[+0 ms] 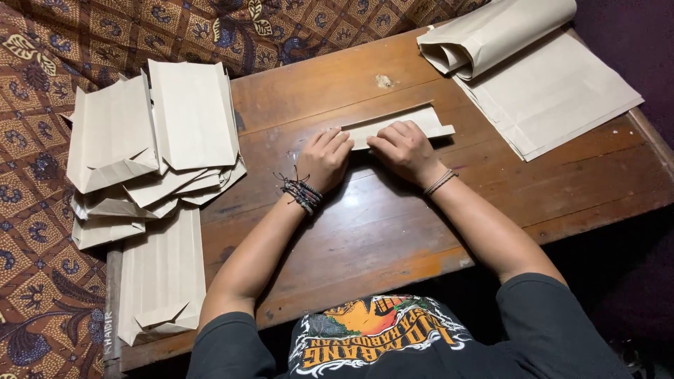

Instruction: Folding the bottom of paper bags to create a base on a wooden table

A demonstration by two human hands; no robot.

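Observation:
A long, narrow folded strip of beige paper lies on the wooden table just beyond my hands. My left hand presses its fingertips on the strip's left end. My right hand rests knuckles-up on the strip's middle, pinning it flat. Both hands sit side by side, almost touching. Dark bead bracelets circle my left wrist, thin bands my right.
A heap of folded beige paper bags covers the table's left end, spilling onto a brown patterned cloth. More finished bags lie nearer me. A stack of flat sheets and a rolled bundle sit at the far right.

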